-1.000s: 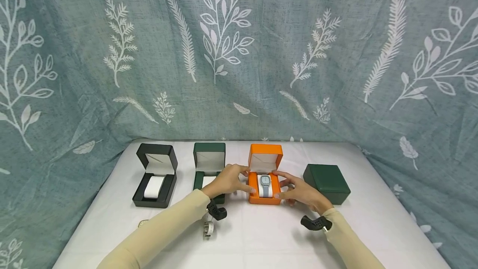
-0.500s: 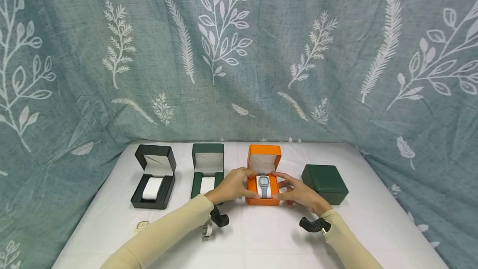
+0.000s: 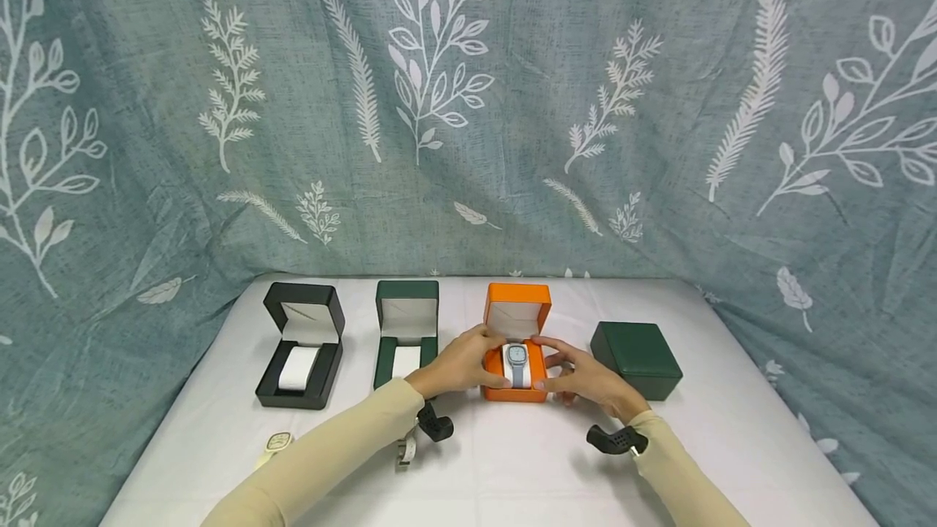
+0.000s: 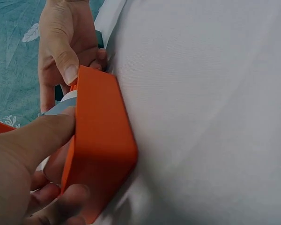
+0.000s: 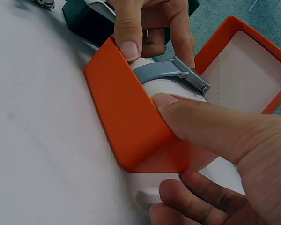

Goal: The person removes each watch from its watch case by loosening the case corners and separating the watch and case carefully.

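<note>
L hand (image 3: 457, 363) curled on the left side of the orange box (image 3: 516, 391), thumb on its front rim, fingers w/ tips at the pillow edge. R hand (image 3: 586, 376) grips the right side the same way, thumb pressed on the front rim beside the white pillow (image 5: 171, 90). Box sits at frame centre on the white worktop (image 3: 512, 470), lid up. Grey-blue watch (image 3: 517, 356) wrapped on the pillow, between both hands. Left of it: 2 open boxes, green box (image 3: 406, 336) and black box (image 3: 302, 344), each w/ a bare pillow. Closed green box (image 3: 637, 359) at right, just beside the R hand. Loose watch (image 3: 272, 446) lower left.
</note>
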The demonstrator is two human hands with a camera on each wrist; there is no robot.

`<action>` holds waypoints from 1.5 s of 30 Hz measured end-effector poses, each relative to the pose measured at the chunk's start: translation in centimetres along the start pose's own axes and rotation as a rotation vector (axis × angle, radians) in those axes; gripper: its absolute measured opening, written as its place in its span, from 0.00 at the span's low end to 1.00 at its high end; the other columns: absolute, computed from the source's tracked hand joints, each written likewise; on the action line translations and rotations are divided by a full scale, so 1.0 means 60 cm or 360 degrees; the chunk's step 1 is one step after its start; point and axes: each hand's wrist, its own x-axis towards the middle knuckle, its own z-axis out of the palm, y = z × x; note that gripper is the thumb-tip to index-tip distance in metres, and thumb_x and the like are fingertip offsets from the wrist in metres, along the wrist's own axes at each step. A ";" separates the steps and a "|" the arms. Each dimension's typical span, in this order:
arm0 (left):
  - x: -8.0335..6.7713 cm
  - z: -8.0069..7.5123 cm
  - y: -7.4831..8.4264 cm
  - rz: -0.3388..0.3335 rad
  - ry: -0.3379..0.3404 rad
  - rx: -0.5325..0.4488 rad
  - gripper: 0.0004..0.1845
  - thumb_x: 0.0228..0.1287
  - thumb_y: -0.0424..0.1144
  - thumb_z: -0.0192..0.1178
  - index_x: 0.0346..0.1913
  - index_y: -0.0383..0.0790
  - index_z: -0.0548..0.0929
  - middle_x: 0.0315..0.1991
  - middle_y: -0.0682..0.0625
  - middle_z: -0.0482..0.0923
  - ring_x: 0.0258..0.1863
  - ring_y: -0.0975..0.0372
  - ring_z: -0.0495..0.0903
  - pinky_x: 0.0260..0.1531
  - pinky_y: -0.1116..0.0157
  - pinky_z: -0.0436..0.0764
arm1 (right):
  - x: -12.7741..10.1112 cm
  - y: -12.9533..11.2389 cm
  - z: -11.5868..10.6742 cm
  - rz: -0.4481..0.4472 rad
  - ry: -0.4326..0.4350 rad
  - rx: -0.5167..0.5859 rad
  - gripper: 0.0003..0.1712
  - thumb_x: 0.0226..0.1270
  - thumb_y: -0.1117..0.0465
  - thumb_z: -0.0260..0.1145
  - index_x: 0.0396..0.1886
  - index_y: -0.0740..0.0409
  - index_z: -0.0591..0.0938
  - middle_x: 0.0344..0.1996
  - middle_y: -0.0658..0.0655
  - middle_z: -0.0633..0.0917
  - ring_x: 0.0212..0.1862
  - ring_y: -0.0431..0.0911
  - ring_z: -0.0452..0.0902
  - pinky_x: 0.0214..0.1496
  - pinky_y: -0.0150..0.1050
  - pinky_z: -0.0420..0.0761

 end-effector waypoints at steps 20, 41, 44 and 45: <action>0.015 -0.006 0.015 0.0065 -0.0168 0.0448 0.25 0.62 0.60 0.72 0.50 0.44 0.85 0.51 0.50 0.72 0.35 0.63 0.71 0.31 0.66 0.72 | -0.004 -0.001 0.001 0.0016 0.0012 -0.0022 0.51 0.60 0.52 0.80 0.80 0.42 0.65 0.59 0.64 0.74 0.33 0.52 0.78 0.34 0.43 0.80; 0.019 -0.016 0.019 0.0041 -0.0195 0.0279 0.27 0.57 0.55 0.77 0.50 0.38 0.87 0.47 0.49 0.69 0.39 0.62 0.71 0.41 0.68 0.74 | -0.001 -0.004 0.005 0.0036 0.0036 -0.0016 0.50 0.60 0.53 0.81 0.79 0.40 0.67 0.60 0.64 0.74 0.34 0.51 0.78 0.33 0.43 0.80; 0.021 -0.015 0.019 0.0022 -0.0197 0.0263 0.27 0.57 0.55 0.77 0.50 0.37 0.86 0.48 0.48 0.69 0.39 0.61 0.72 0.42 0.68 0.75 | 0.000 -0.003 0.005 0.0033 0.0034 -0.0018 0.50 0.60 0.53 0.81 0.79 0.39 0.67 0.60 0.64 0.74 0.34 0.51 0.78 0.33 0.43 0.80; 0.021 -0.014 0.019 0.0021 -0.0194 0.0269 0.28 0.57 0.55 0.77 0.51 0.36 0.86 0.48 0.48 0.69 0.39 0.61 0.72 0.43 0.68 0.75 | 0.001 -0.003 0.004 0.0030 0.0035 -0.0019 0.50 0.60 0.53 0.81 0.79 0.40 0.67 0.60 0.64 0.74 0.34 0.52 0.78 0.33 0.43 0.80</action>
